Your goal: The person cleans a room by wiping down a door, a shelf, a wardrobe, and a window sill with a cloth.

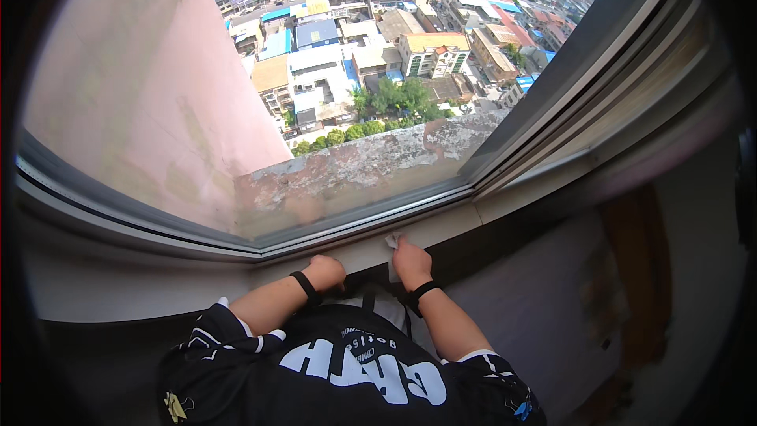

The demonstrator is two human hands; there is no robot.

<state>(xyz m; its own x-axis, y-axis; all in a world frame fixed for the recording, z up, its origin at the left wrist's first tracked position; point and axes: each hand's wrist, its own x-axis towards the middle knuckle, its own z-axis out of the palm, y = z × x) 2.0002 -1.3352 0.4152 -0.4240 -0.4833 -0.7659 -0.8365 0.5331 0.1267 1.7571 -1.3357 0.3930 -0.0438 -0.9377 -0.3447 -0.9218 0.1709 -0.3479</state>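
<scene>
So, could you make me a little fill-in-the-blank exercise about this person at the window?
1. The pale cloth or tissue is in the ____ hand.
2. The left wristband is coloured ____.
3. The binder clip on the right sleeve is ____.
4. Through the window, the large outside wall on the left is mostly ____.

Missing words: right; black; blue; pink.
</scene>
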